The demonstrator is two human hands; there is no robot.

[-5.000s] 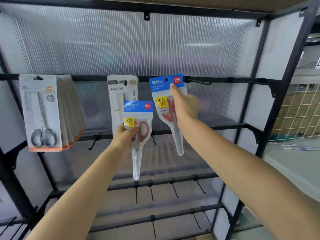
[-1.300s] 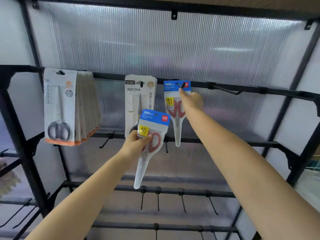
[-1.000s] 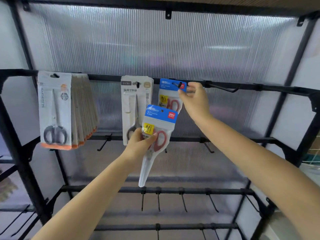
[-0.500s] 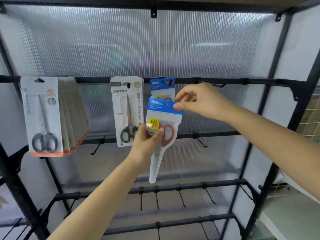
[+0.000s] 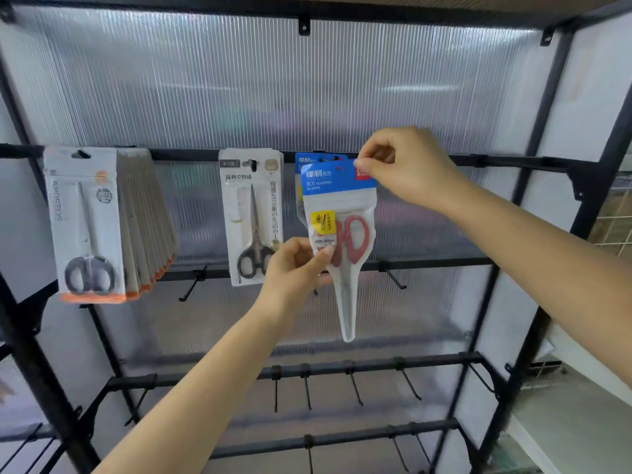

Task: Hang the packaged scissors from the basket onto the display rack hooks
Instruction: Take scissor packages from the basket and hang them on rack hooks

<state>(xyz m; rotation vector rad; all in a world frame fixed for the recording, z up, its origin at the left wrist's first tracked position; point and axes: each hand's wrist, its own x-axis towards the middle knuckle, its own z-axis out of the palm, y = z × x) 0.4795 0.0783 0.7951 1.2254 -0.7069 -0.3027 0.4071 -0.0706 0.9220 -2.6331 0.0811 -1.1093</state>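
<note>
A pack of red-handled scissors (image 5: 342, 213) with a blue header is held up at the top rail (image 5: 513, 161) of the black display rack. My right hand (image 5: 407, 165) pinches the header's top right corner. My left hand (image 5: 294, 265) pinches the pack's lower left side near the yellow label. Directly behind it hangs another blue-header pack (image 5: 302, 160), mostly hidden. The hook itself is covered by the front pack. No basket is in view.
A white pack of black-handled scissors (image 5: 251, 217) hangs left of the blue ones, and a thick stack of grey-handled scissor packs (image 5: 102, 224) hangs at far left. Bare hooks (image 5: 393, 278) stick out from the lower rails. A wire grid (image 5: 612, 234) stands at right.
My right hand let go of the hung pack and took the second pack's top corner. Both hands raised that pack up and right, in front of the hung one at the top rail.
</note>
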